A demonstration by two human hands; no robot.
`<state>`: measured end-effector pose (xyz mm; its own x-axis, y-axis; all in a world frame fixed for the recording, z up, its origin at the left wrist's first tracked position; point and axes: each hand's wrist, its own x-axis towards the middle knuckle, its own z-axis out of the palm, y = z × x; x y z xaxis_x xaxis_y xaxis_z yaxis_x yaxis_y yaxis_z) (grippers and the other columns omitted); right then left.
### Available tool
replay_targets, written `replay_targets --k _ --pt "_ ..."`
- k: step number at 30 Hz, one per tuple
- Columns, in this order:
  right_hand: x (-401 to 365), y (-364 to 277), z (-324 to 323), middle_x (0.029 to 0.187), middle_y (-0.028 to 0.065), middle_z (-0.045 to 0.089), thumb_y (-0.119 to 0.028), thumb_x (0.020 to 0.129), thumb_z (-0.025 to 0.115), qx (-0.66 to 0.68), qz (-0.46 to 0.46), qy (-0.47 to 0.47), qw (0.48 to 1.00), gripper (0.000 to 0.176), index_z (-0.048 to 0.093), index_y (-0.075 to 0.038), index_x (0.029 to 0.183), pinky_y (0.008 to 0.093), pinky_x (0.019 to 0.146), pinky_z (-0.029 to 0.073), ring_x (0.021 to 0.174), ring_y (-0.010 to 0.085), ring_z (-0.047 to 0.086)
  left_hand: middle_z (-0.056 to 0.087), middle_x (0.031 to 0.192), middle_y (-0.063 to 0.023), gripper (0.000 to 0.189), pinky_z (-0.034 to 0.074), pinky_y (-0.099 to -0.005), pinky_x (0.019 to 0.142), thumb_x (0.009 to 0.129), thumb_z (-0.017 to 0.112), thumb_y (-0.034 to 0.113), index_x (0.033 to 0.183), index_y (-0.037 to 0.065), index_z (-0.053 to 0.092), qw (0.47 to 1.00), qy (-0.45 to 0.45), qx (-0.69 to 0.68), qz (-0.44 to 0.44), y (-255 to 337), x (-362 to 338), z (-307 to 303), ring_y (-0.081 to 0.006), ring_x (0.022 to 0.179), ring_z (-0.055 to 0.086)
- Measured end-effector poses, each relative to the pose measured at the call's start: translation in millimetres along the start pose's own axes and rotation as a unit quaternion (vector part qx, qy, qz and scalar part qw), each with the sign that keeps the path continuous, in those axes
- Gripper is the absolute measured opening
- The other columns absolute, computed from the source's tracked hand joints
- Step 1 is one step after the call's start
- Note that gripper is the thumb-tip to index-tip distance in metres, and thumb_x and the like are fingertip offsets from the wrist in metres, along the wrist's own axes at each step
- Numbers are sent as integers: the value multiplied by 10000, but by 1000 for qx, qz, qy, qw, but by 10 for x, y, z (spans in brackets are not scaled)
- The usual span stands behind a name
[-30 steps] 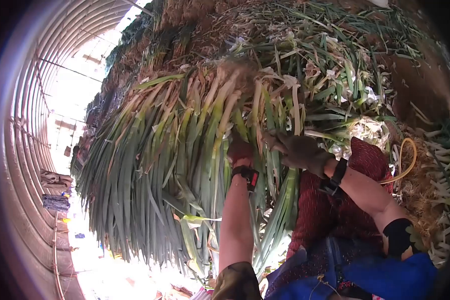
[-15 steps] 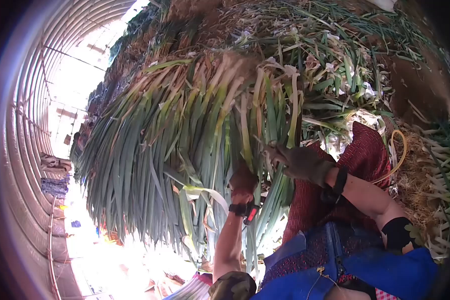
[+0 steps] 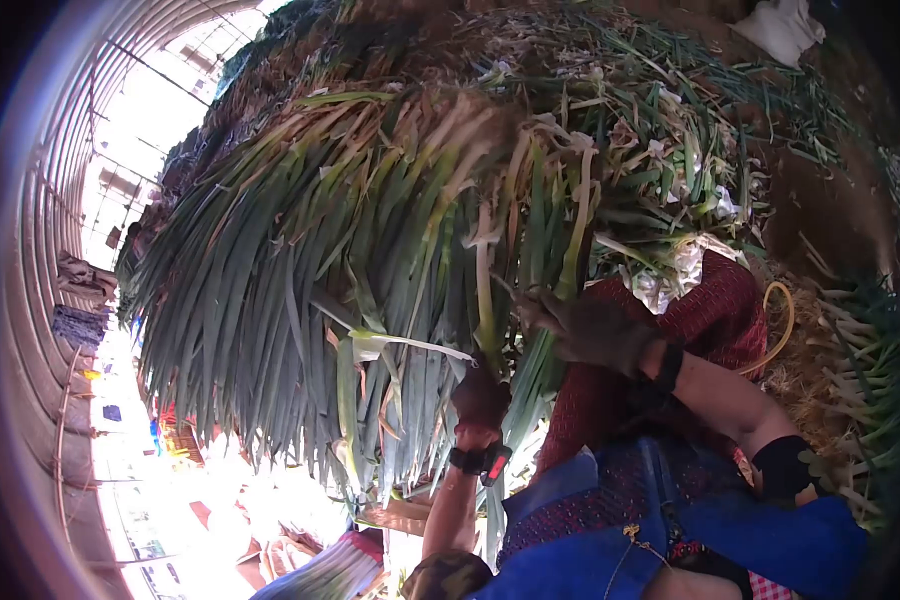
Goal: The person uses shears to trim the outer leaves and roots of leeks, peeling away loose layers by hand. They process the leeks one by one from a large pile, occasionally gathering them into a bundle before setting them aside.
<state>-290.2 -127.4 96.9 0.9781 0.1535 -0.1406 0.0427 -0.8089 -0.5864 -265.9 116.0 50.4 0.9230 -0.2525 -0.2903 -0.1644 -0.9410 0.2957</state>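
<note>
A thick heap of long green onions lies in front of me, with drying pale ends on the far side and green leaves toward me. My left hand, in a dark glove, is closed around a green onion stalk at the heap's near right part. A pale torn leaf stretches leftward from beside this hand. To the right, my gloved right hand is closed, its fingers near the same stalk. A thin pointed thing sticks out from its fingertips; its kind cannot be made out.
Trimmed leaves and peelings are piled at the back right. More onions with white stems lie along the right edge. A yellow loop is beside my knee in dark red trousers. A bundle of onions lies at bottom left.
The view has shifted, bringing the bundle at bottom left further into sight. The pale leaf beside my left hand now lies straighter, reaching toward the wrapped fingers. Both hands remain close to the stalk.
</note>
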Motion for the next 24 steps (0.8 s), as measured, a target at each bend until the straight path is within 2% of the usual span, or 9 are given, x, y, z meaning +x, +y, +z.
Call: replay_targets --k 1,7,11,13,15,17,20,22,24 --pt "67 -4 -11 865 228 684 -216 774 699 -3 -11 28 1000 824 288 -45 1467 504 670 538 772 414 682 697 911 -195 479 553 -501 702 800 649 197 1222 65 465 1000 9 7 12 -43 -12 20 -413 822 694" --pt "346 -85 -182 1347 126 534 -140 822 597 -70 48 8 996 740 350 -223 1514 484 765 561 858 364 696 688 981 -206 618 548 -516 734 727 727 227 1282 129 471 999 0 -33 16 -179 -52 109 -429 879 674" --pt "572 23 -158 1285 142 598 -158 823 605 -40 105 -7 994 665 406 -182 1457 472 762 554 874 363 702 675 1049 -208 668 541 -470 794 702 774 229 1297 114 492 988 -18 -146 38 -272 -78 47 -401 958 665" --pt "531 27 -88 1160 172 654 -191 822 618 -44 11 29 999 637 415 -153 1424 481 743 545 858 367 705 670 1077 -200 646 533 -444 823 700 786 220 1272 82 518 974 -33 -210 80 -317 -60 -5 -376 994 663" --pt "539 24 -114 1057 179 693 -217 829 625 -32 9 41 999 623 416 -141 1411 490 742 538 862 367 706 672 1079 -171 601 527 -419 831 719 776 189 1251 47 535 966 -31 -246 69 -253 -99 -74 -329 993 666" --pt "662 -4 -165 974 165 712 -235 843 627 4 92 27 995 620 411 -146 1417 499 759 534 885 364 703 676 1056 -167 588 527 -406 816 722 777 163 1241 21 542 953 -28 -292 71 -239 -105 -109 -308 962 670" --pt "740 59 -103 1009 130 713 -253 865 623 -16 89 7 996 614 404 -180 1434 492 762 537 896 362 700 679 989 -175 593 531 -401 775 713 786 137 1236 -2 544 933 -32 -348 83 -350 -67 -59 -298 890 670" --pt "603 30 -316 1012 124 711 -286 864 633 37 60 61 996 653 378 -194 1459 481 759 540 901 369 696 675 954 -146 565 530 -390 767 719 777 125 1220 -13 554 932 -33 -353 80 -421 22 -34 -269 864 660" --pt "444 27 -465 1008 133 708 -310 861 651 98 1 89 991 679 372 -196 1469 465 760 542 902 374 694 654 980 -72 556 517 -311 723 753 752 64 1258 -12 532 905 -5 -400 146 -241 62 -182 -164 845 611"
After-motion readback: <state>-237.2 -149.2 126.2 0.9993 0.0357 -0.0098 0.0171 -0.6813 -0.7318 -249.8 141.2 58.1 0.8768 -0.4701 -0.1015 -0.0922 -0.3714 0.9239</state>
